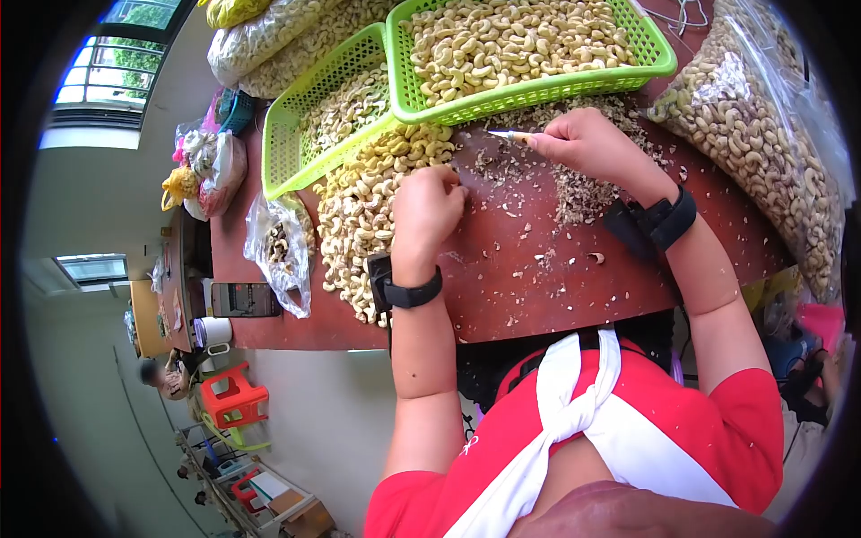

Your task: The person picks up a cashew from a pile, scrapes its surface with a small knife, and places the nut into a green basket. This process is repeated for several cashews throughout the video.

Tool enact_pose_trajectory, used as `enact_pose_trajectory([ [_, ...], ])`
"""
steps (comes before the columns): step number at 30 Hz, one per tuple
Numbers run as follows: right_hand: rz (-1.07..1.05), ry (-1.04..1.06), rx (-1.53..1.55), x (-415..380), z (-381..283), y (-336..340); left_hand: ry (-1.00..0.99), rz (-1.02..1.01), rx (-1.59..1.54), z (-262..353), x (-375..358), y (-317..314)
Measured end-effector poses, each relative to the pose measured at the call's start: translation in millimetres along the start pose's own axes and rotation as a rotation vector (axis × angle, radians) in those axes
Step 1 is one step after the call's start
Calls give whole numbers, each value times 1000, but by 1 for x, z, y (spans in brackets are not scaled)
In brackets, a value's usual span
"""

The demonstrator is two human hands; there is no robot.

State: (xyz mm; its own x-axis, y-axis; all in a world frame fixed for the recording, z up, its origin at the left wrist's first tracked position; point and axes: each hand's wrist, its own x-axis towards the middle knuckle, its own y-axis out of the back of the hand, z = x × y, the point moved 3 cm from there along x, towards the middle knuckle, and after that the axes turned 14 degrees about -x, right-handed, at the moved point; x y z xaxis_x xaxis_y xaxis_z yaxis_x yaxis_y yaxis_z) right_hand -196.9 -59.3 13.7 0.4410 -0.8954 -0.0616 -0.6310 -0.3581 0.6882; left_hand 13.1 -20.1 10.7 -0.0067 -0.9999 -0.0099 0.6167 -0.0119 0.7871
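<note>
My right hand [587, 148] grips a small knife [511, 135] above the table, its pointed blade facing left. My left hand [426, 206] is at the right edge of a heap of cashew nuts [350, 233], its fingers curled in. Whatever lies between those fingers is hidden by the back of the hand. Brown skin scraps [581, 193] are strewn below and around the right hand. Just beyond both hands stands a green basket [538, 108] full of cashews. A second green basket [280, 148], tilted beside it, holds smaller, broken pieces.
A clear plastic bag [287, 291] with dark bits lies left of the heap. The phone [244, 299] and a white mug [213, 332] are near the left edge. A large bag of cashews [762, 143] stands at right. More filled bags [269, 45] are at the back.
</note>
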Motion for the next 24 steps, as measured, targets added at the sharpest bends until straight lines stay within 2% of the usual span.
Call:
enact_pose_trajectory([
  [5,-69,-34,-55,3,-1,-10,-177,-17,72,1,-4,-16],
  [7,-45,-26,-27,5,1,-12,115,44,-736,-2,-2,-17],
  [8,-23,-17,6,5,3,-13,144,8,-965,-4,-1,-16],
  [10,-38,-29,19,6,4,-14,95,3,-1294,-8,0,-18],
  [11,-39,-29,36,5,2,-15,102,6,-1303,-10,0,-18],
  [13,-49,-29,53,4,-1,-17,122,-59,-1582,-10,-1,-18],
  [17,-102,-48,130,1,-4,-20,164,-122,-1698,-3,-4,-17],
  [24,-137,-9,203,-2,-9,-20,172,-117,-1764,-8,-2,-25],
])
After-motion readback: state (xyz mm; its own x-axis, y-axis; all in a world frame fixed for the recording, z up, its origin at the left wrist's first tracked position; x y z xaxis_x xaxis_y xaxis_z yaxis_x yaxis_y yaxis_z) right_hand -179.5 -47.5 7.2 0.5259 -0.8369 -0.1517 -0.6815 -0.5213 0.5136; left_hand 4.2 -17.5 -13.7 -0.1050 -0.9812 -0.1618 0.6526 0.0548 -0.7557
